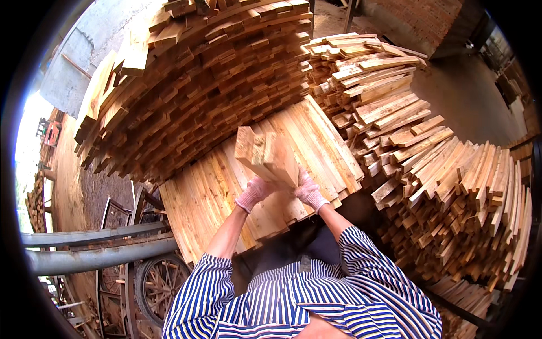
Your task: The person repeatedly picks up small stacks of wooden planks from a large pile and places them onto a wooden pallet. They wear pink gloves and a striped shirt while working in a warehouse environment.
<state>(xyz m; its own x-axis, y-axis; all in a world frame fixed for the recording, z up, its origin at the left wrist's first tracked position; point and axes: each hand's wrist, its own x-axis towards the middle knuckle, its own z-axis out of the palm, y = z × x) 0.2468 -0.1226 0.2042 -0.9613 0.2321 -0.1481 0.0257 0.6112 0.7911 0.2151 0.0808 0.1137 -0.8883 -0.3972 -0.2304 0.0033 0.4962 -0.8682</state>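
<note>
Gripping with the gloved left hand (257, 192) at left, holding wooden boards (282, 157) by their near end between closed fingers, over the row of planks (197, 195), and gripping likewise with the right hand (309, 191) at right.

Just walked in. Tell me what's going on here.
A person in a striped top grips a small bundle of wooden boards between the gloved left hand and right hand. The bundle is over a layer of boards laid side by side; whether its lower end touches that layer is hidden. A tall stack of wood stands beyond, and a curved stack runs along the right.
</note>
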